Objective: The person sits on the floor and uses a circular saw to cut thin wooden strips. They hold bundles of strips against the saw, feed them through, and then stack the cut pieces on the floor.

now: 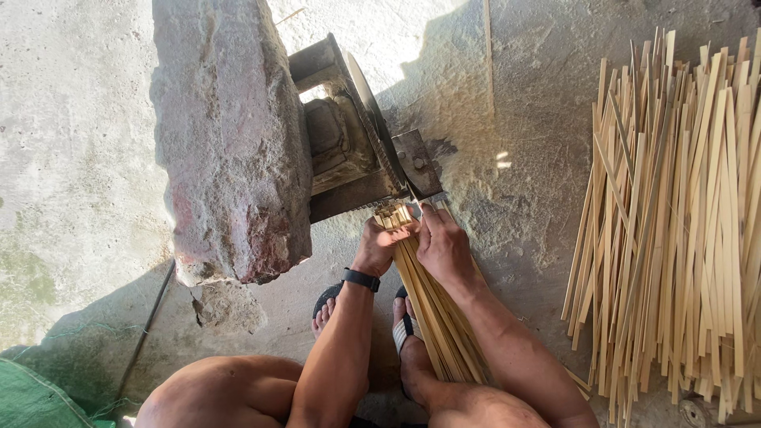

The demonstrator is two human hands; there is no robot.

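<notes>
1. Gripping the top of a bundle of bamboo strips (432,305), the left hand (379,246) is curled shut around the strip ends, just below the metal cutting machine (357,135).
2. The right hand (444,246) is closed on the same bundle, touching it on the side away from the big stone (234,139), with its fingertips up at the machine's lower edge.
3. The bundle slants from the machine's lower edge down between the person's two forearms, passing over the sandalled feet (400,329).
4. A black wristband (361,279) sits on the left wrist, below the machine.
5. The big reddish-grey stone lies against the machine, resting partly over its frame.
6. A large loose heap of bamboo strips (682,230) lies on the concrete floor (71,158), well apart from the machine, on the right-hand side.
7. A green sack (32,400) shows far from the machine, at the lower corner past the stone.
</notes>
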